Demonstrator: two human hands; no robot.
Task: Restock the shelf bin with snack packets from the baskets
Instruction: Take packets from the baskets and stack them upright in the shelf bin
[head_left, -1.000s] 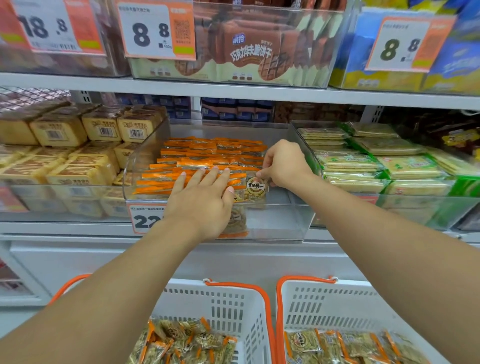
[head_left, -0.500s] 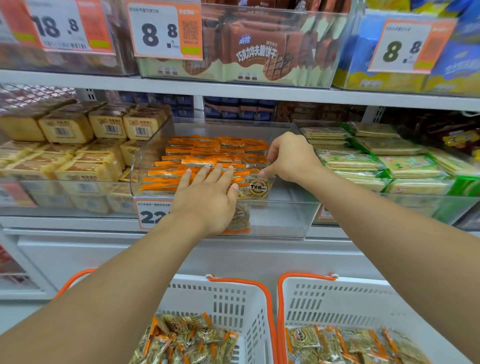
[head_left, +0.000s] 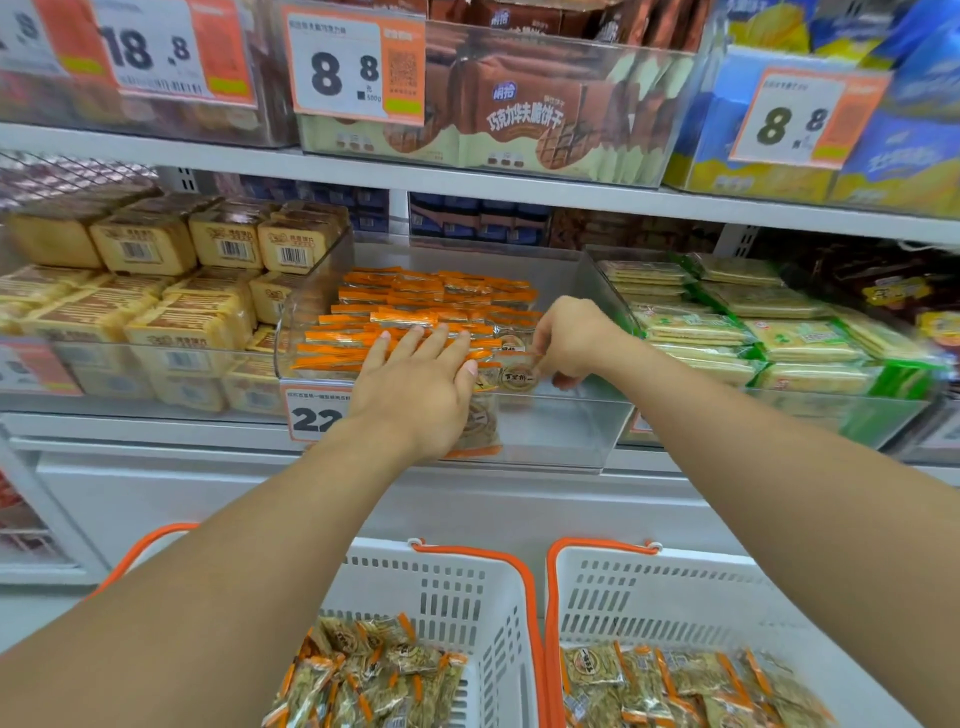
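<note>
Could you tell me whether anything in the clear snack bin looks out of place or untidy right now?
One packet stands on end against the clear bin front wall, while the orange-edged packets behind lie in flat rows. The left hand presses the rows; the right hand pinches a front packet.

**Orange-edged packets fill clear shelf bin**

A clear plastic bin (head_left: 566, 431) on the middle shelf holds rows of orange-edged snack packets (head_left: 431, 301), stacked flat across its left and rear; its front right corner is bare. Below stand two white baskets with orange handles, the left basket (head_left: 467, 597) and right basket (head_left: 691, 592), each holding loose packets.
</note>
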